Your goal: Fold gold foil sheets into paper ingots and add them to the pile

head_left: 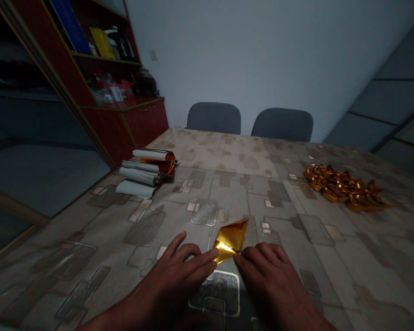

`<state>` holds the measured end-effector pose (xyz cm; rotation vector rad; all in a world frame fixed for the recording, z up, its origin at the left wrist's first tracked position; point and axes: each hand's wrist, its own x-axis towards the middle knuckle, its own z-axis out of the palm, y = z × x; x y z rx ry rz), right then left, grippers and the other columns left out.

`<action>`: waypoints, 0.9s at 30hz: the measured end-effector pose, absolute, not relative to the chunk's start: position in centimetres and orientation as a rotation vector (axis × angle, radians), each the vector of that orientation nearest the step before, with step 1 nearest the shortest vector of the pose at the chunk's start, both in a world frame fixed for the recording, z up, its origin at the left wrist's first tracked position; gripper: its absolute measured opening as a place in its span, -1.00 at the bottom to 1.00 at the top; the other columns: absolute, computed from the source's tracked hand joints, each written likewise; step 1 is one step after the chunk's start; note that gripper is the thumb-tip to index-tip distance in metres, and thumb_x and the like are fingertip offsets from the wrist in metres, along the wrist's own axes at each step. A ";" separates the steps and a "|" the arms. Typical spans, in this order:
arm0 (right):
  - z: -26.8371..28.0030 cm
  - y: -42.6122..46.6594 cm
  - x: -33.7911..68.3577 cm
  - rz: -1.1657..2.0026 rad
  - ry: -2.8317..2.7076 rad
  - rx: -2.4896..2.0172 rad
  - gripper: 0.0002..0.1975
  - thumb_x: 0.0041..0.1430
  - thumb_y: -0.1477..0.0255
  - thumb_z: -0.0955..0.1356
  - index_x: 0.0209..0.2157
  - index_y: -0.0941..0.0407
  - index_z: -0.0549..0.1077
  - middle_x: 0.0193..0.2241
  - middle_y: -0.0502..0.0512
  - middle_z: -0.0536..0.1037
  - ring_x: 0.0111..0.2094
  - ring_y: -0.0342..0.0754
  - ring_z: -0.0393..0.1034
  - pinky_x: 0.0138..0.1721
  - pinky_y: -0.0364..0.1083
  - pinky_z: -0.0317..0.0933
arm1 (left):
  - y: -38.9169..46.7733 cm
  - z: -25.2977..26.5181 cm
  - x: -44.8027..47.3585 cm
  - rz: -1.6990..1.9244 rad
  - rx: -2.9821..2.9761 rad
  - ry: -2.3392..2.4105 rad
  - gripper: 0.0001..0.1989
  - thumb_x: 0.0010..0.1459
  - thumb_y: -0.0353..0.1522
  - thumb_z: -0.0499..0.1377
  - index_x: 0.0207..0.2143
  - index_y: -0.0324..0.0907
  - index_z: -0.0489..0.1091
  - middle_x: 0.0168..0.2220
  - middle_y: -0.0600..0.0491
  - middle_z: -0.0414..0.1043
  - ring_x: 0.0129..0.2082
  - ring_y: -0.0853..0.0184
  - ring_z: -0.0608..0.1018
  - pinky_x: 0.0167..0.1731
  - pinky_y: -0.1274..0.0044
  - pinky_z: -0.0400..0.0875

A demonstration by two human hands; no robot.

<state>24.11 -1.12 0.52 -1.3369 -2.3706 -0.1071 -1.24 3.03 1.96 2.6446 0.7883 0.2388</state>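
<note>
A folded piece of gold foil paper [230, 238], roughly diamond-shaped, rests on the patterned tablecloth in front of me, its tip pointing away to the right. My left hand [179, 271] has thumb and forefinger close together on the paper's lower left corner, while its other fingers are lifted and spread. At the lower right edge, my right hand [269, 276] closes its thumb and curled fingers on the paper. My right fingertips are partly hidden behind the hand itself.
Several folded gold foil pieces [345, 187] lie in rows at the right. A pile of bent foil sheets with pale backs [141, 172] sits at the left. Two grey chairs [214, 117] stand behind the table [207, 149]. A reddish cabinet [145, 122] is at the back left.
</note>
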 end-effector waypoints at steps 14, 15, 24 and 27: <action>0.1 -1.0 24.5 -0.071 -2.437 -1.302 -0.70 0.21 0.57 0.40 -0.02 0.10 0.45 -0.26 0.06 0.57 -0.29 0.06 0.38 -0.25 0.02 0.17 | 3.9 3.1 -1.5 0.191 2.629 0.700 -0.23 0.03 -0.42 0.32 0.28 0.03 0.15 0.29 0.00 0.29 0.13 0.09 0.42 0.27 -0.11 -0.05; 0.0 -1.0 24.6 -0.087 -2.424 -1.302 -0.72 0.21 0.57 0.39 -0.04 0.09 0.46 -0.26 0.06 0.57 -0.29 0.06 0.38 -0.24 0.02 0.17 | 4.0 3.3 -1.4 0.185 2.628 0.701 -0.24 0.03 -0.42 0.32 0.27 0.03 0.16 0.28 0.00 0.31 0.13 0.09 0.42 0.27 -0.11 -0.07; 1.9 0.0 24.9 -0.055 -2.373 -1.374 -0.85 0.20 0.58 0.34 -0.25 0.10 0.52 -0.38 0.09 0.57 -0.34 0.08 0.36 -0.27 0.05 0.22 | 5.1 2.1 -0.6 0.351 2.709 0.662 -0.66 0.19 -0.42 0.25 0.02 -0.04 0.37 0.09 0.05 0.51 0.11 0.19 0.45 0.32 0.01 -0.17; 3.1 1.7 24.4 -0.010 -2.278 -1.340 -0.67 0.25 0.57 0.29 0.03 0.13 0.46 -0.08 0.22 0.58 -0.12 0.14 0.39 -0.09 0.12 0.27 | 5.8 1.3 0.2 0.416 2.803 0.649 -0.81 0.24 -0.44 0.20 -0.10 -0.06 0.42 -0.09 0.10 0.57 0.02 0.26 0.51 0.32 0.04 -0.16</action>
